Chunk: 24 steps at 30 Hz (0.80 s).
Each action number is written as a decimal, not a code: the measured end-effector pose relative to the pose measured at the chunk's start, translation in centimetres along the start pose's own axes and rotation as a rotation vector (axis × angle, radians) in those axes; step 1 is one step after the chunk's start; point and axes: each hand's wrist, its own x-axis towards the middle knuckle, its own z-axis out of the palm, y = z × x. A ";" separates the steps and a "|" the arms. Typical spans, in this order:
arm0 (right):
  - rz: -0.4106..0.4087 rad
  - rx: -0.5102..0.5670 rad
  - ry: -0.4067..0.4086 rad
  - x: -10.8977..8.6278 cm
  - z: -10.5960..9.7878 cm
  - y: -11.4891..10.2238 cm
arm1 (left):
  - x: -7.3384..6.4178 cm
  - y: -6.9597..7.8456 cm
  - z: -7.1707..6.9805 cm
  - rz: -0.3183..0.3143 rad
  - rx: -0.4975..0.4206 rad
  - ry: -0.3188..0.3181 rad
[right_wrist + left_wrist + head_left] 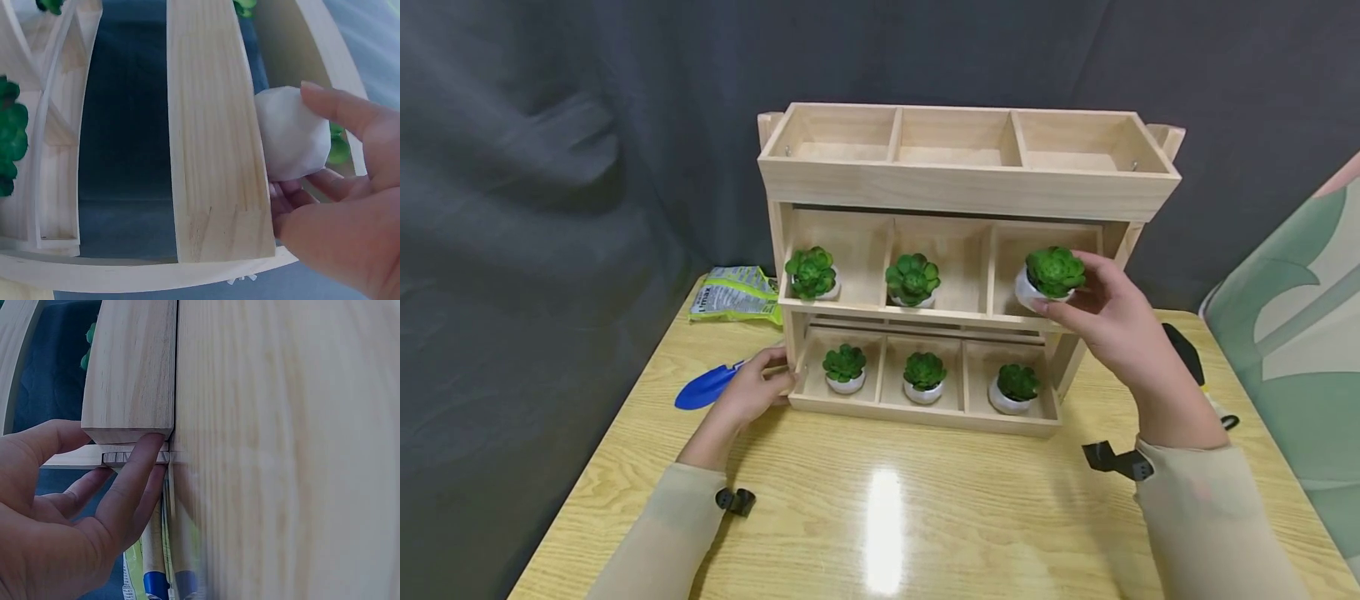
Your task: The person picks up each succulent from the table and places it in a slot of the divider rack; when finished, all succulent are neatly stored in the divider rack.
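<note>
A three-tier wooden planter shelf [970, 187] stands on the table, each tier split into three compartments. My right hand [1108, 312] grips a potted succulent [1055, 272] by its white pot [294, 132], at the right compartment of the middle tier. Two more succulents, one on the left [812, 273] and one in the centre [913, 280], sit in that tier. The bottom tier holds a succulent [845, 367] in each compartment. My left hand [756, 387] holds the lower left corner of the shelf, its thumb and fingers around the wooden end [128, 394].
Left of the shelf lie a blue trowel [706, 388] and a green-and-silver bag [735, 294]. A black item [1182, 350] is partly hidden behind my right wrist. A dark curtain [587, 167] hangs behind, with a patterned cloth [1292, 333] at the right.
</note>
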 end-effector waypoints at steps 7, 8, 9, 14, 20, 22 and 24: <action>-0.013 -0.083 -0.038 1.9 0.1 -0.2 | 0.1 -0.1 0.0 -0.003 0.001 0.000; -0.020 -0.089 -0.048 2.1 0.2 -0.2 | 0.1 -0.1 0.0 -0.002 0.002 0.000; -0.025 -0.093 -0.056 2.3 0.3 -0.3 | 0.1 -0.1 0.0 -0.002 0.002 0.001; -0.022 -0.095 -0.087 2.8 0.5 -0.4 | 0.1 -0.1 0.1 -0.005 0.001 0.002; -0.011 -0.111 -0.123 3.1 0.7 -0.6 | 0.0 0.0 0.1 0.002 0.001 0.004; -0.010 -0.121 -0.139 3.1 0.8 -0.7 | 0.0 0.1 0.1 0.010 -0.006 0.003; -0.016 -0.128 -0.153 3.0 0.9 -0.8 | -0.1 0.1 0.1 0.018 -0.013 0.002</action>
